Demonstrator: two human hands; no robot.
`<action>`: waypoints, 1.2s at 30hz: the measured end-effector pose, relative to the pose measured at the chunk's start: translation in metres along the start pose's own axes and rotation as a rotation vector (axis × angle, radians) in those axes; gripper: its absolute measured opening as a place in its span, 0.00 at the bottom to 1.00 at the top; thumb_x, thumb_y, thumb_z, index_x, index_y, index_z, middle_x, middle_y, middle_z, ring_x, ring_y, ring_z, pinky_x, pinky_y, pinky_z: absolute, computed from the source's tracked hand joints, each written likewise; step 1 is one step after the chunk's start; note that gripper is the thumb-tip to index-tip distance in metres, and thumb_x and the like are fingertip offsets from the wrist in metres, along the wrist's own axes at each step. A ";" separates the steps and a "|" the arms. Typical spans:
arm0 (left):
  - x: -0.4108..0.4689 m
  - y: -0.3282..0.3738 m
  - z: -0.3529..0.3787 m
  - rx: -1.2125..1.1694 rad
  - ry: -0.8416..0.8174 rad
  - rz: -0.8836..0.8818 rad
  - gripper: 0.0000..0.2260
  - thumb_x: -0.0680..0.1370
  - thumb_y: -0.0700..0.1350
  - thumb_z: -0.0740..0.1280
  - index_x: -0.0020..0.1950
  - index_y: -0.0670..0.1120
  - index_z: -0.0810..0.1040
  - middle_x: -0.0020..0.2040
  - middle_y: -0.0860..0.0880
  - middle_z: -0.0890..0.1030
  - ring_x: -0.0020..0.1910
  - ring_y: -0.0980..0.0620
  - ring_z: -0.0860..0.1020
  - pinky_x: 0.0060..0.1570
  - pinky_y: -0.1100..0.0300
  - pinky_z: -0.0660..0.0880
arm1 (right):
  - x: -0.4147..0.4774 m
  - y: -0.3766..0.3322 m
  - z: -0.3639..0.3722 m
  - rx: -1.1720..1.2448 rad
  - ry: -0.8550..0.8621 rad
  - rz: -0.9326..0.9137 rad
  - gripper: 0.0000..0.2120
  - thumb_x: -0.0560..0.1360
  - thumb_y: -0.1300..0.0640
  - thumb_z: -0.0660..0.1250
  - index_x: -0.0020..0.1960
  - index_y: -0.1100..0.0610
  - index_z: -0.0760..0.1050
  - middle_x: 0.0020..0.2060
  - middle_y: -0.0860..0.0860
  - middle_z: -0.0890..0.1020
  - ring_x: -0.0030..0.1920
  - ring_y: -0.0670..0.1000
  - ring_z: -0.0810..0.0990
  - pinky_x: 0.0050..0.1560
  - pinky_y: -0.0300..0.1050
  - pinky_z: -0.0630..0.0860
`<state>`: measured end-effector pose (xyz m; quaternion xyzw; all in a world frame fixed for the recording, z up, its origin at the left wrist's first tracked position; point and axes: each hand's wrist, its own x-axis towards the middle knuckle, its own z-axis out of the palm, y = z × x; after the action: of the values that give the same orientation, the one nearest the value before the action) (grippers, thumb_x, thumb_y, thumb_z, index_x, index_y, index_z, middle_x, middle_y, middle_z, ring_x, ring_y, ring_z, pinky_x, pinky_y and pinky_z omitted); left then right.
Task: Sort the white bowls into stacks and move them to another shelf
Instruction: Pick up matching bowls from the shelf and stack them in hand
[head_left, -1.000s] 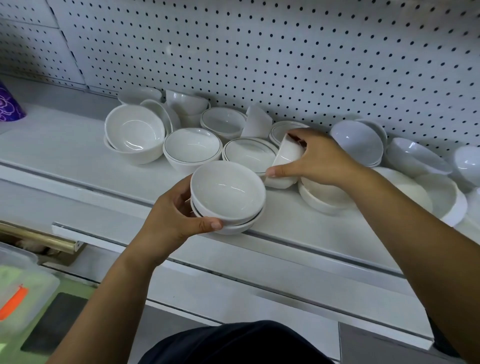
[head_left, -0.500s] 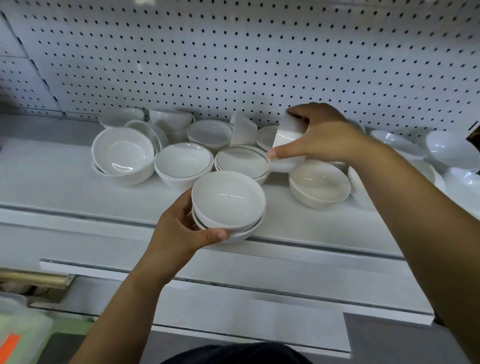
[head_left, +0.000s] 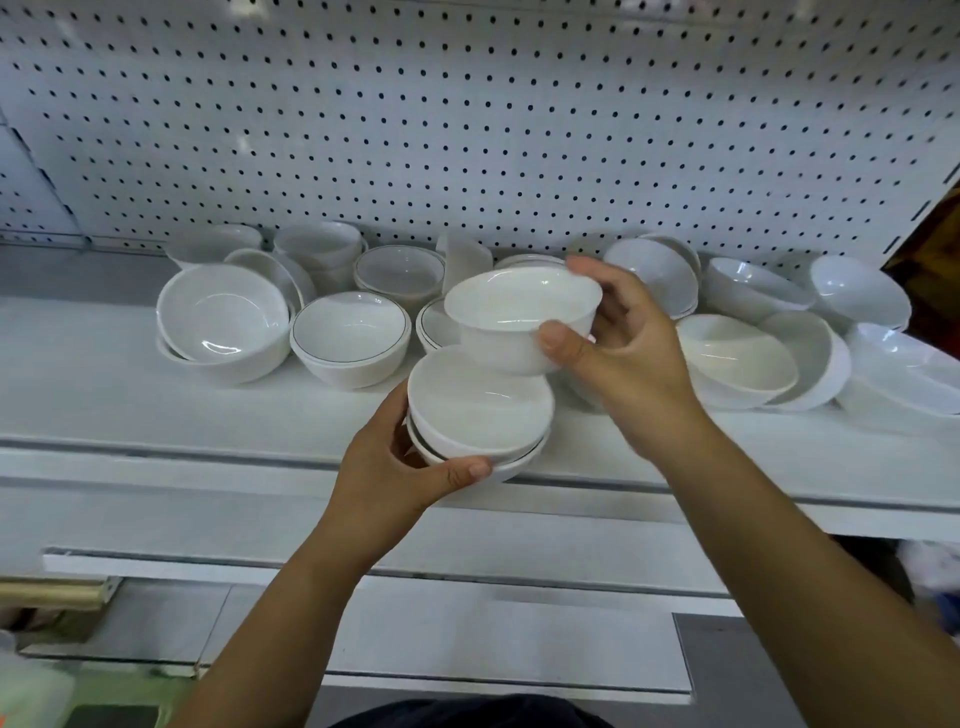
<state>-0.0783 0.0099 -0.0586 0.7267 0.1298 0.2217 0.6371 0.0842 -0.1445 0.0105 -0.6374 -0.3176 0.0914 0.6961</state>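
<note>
Fingers of the left hand (head_left: 395, 467) are hidden behind the short stack of white ceramic bowls (head_left: 478, 410) held in it; only the thumb is seen. The bowl count in that stack cannot be told. A white black-rimmed bowl (head_left: 434, 327) at frame centre is largely covered by the small plain white bowl (head_left: 519, 317) gripped by the right hand (head_left: 623, 353). A glossy white bowl (head_left: 904, 374) is cut by the right edge. Back-row white bowls (head_left: 317, 244) are blurred. A pale translucent object (head_left: 31, 691) at lower left is blurred and cropped.

Bright, even light with soft shadows. Small glare spots sit on the bowls (head_left: 223, 317). Wide-angle distortion bends the shelf (head_left: 104, 405) edges; slight blur throughout.
</note>
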 end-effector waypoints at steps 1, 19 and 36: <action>0.000 -0.001 0.000 0.012 -0.004 0.006 0.37 0.64 0.45 0.84 0.69 0.60 0.75 0.62 0.61 0.83 0.62 0.60 0.81 0.56 0.66 0.79 | -0.006 0.004 0.003 0.025 -0.015 0.009 0.37 0.63 0.53 0.81 0.68 0.56 0.72 0.63 0.52 0.80 0.60 0.42 0.81 0.58 0.38 0.77; -0.001 -0.007 -0.010 0.077 -0.009 0.054 0.37 0.68 0.60 0.76 0.76 0.61 0.68 0.68 0.65 0.77 0.70 0.60 0.75 0.58 0.68 0.78 | -0.045 0.048 0.017 -0.087 -0.139 0.073 0.42 0.66 0.46 0.79 0.75 0.50 0.68 0.70 0.44 0.76 0.72 0.49 0.73 0.70 0.51 0.76; 0.000 -0.003 -0.017 0.052 -0.064 0.002 0.35 0.68 0.53 0.78 0.74 0.60 0.71 0.67 0.65 0.79 0.69 0.61 0.76 0.55 0.69 0.78 | -0.055 0.053 0.019 -0.028 -0.161 0.116 0.42 0.68 0.43 0.78 0.78 0.50 0.65 0.77 0.43 0.68 0.77 0.51 0.67 0.73 0.59 0.71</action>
<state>-0.0862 0.0253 -0.0597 0.7498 0.1143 0.1956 0.6216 0.0459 -0.1491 -0.0578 -0.6552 -0.3362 0.1779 0.6527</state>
